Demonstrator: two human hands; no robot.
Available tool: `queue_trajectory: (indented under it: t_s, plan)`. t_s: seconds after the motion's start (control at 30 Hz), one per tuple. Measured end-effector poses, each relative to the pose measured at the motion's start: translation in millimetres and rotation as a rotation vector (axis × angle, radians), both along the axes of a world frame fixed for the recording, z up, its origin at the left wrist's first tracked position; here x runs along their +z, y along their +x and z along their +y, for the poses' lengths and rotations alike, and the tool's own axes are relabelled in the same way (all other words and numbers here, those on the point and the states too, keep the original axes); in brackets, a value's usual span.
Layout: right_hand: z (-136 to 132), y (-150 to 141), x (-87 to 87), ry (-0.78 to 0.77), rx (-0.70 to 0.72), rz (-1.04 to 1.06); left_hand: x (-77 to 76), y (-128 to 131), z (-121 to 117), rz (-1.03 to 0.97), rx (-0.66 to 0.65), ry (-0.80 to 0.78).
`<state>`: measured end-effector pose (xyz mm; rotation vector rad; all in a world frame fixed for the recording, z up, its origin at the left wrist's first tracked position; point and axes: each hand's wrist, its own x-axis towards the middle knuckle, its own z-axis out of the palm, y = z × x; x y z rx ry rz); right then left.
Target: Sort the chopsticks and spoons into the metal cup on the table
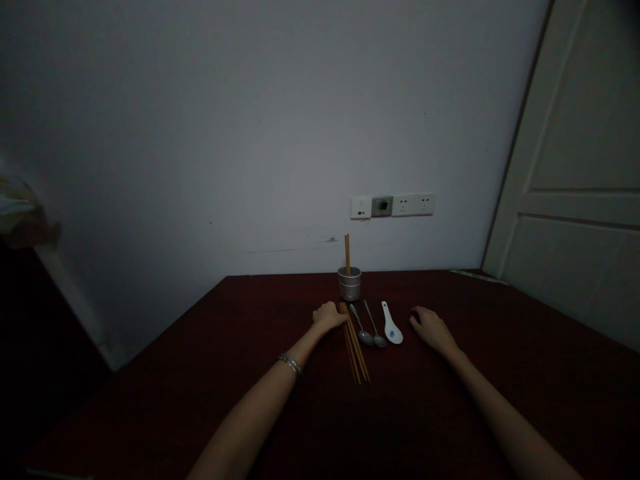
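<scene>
My left hand (329,316) rests on the table with its fingers loosely bent and its thumb reaching out to the upper part of several wooden chopsticks (357,350). The thumb seems to touch them; the far fingertips are hidden. Just right of the chopsticks lie two metal spoons (366,337), side by side, then a white soup spoon (393,331) with a blue mark in its bowl. Beyond this row stands a grey metal cup (349,287) with upright chopsticks (347,255) in it. My right hand (433,329) lies relaxed on the tabletop, right of the soup spoon, holding nothing.
The dark red table (240,320) meets a pale wall (280,147) at the back. Wall sockets (413,205) sit above the cup. A panelled door (580,200) stands on the right, and a pale bundle (20,207) is at the far left.
</scene>
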<state>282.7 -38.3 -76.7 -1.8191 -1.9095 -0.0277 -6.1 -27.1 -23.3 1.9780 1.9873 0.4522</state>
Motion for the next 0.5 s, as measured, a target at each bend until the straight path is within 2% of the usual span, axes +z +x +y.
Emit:
queue_trajectory:
  t_s: [0.5]
  plan:
    - [-4.0,-2.9,4.1,-0.001,0.002,-0.031,8.3,12.8,5.0,0.045,0.002,-0.072]
